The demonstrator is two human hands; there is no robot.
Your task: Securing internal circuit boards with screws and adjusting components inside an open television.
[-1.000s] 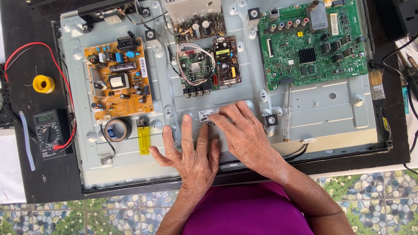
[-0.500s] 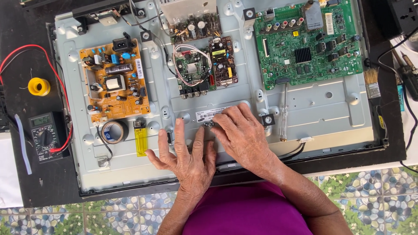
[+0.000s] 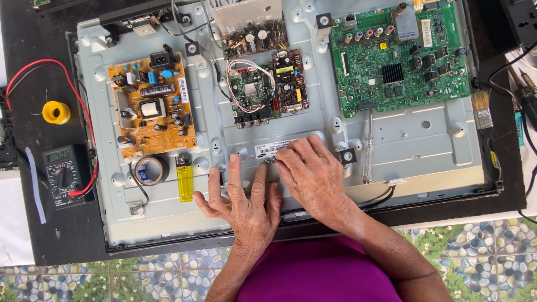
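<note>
A flat television lies face down with its back off, showing a grey metal chassis (image 3: 425, 140). My left hand (image 3: 243, 204) rests flat on the chassis near its front edge, fingers apart and holding nothing. My right hand (image 3: 313, 173) lies beside it, just below a white label (image 3: 271, 148). Its thumb and forefinger pinch a small shiny metal piece (image 3: 270, 160) against the chassis. An orange power board (image 3: 151, 106) sits at the left, two small boards (image 3: 263, 89) in the middle, and a green main board (image 3: 400, 56) at the right.
A yellow lighter (image 3: 184, 180) and a tape roll (image 3: 150, 169) lie left of my left hand. A clear-handled screwdriver (image 3: 367, 145) lies right of my right hand. A multimeter (image 3: 64, 173) with red leads, a yellow solder spool (image 3: 56, 112) and a brush (image 3: 481, 112) sit on the black table edges.
My right hand's fingers have drawn together from a flat spread onto the small metal piece. My left hand stays flat in place. The view has shifted slightly.
</note>
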